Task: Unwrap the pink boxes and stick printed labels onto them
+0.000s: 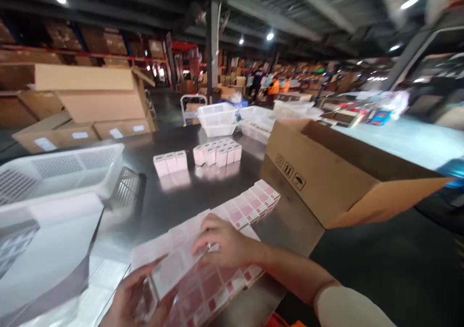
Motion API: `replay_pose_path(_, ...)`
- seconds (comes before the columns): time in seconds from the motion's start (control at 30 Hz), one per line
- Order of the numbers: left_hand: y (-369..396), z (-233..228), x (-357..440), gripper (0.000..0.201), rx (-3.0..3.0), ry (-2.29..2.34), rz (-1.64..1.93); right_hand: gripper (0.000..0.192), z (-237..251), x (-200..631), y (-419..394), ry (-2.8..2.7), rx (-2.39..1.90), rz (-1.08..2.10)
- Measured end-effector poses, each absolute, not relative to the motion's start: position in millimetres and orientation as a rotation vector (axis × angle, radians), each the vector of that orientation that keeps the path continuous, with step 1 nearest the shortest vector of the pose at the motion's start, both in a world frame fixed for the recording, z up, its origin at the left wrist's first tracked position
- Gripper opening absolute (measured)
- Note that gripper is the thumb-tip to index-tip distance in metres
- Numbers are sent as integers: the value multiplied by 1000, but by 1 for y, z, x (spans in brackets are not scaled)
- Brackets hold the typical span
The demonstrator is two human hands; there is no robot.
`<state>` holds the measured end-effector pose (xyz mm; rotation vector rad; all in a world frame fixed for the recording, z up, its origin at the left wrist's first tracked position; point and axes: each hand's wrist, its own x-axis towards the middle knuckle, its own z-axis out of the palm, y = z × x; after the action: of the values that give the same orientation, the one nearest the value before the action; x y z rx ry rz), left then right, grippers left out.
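Observation:
At the bottom of the view, my left hand [136,295] closes around the near end of a short row of small white and pink boxes [172,271]. The fingers of my right hand [226,242] are bent over the far end of that row, with a shiny bit showing between them. Under and beside my hands lies a block of similar boxes [203,288], packed side by side with pink faces toward me. A longer line of boxes [250,204] runs away to the upper right. My palms hide part of the held boxes.
Two groups of small boxes, a trio [170,163] and a larger cluster [219,151], stand farther back on the dark table [163,196]. An open carton [319,177] is at right, a white basket [72,167] at left. White bins [216,117] stand behind.

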<state>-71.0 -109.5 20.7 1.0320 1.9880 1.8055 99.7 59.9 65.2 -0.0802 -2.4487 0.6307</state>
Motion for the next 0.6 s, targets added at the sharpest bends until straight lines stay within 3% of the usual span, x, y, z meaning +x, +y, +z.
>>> replay_pose_path(0.27,-110,38,-78,47,1531,2057,1648,15,75,99,63,-2129,-6,875)
replay_pose_path(0.4,-109,39,-74,48,1658,1996,1600,8,70,108,58,-2204,-151,853)
replay_pose_path(0.5,-110,39,-70,46,1648,1962,1595,20,69,114,55,-2263,-170,721)
replay_pose_path(0.6,-109,39,-67,51,1328,1864,1652,19,74,120,55,-2252,-102,618)
